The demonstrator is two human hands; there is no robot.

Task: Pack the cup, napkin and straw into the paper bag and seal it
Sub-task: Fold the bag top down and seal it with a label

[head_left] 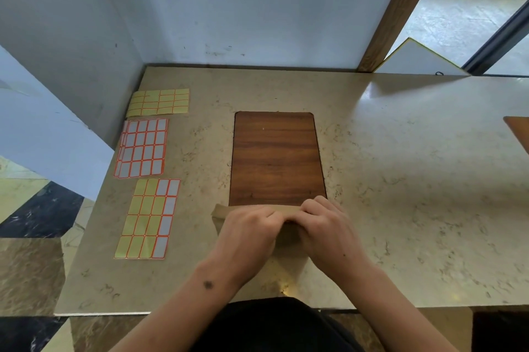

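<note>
A brown paper bag (221, 213) lies flat on the marble counter, its top edge folded over near the lower end of a wooden board (276, 157). My left hand (247, 234) and my right hand (326, 230) sit side by side on the bag, fingers curled over the folded strip and pinching it. Most of the bag is hidden beneath my hands. No cup, napkin or straw is visible.
Three sheets of label stickers lie in a column at the left: a yellow sheet (159, 102), a red-bordered white sheet (142, 148) and a mixed yellow-and-white sheet (148, 218). Walls close off the counter (400, 180) at the back and left. Another wooden piece (518, 131) shows at the right edge.
</note>
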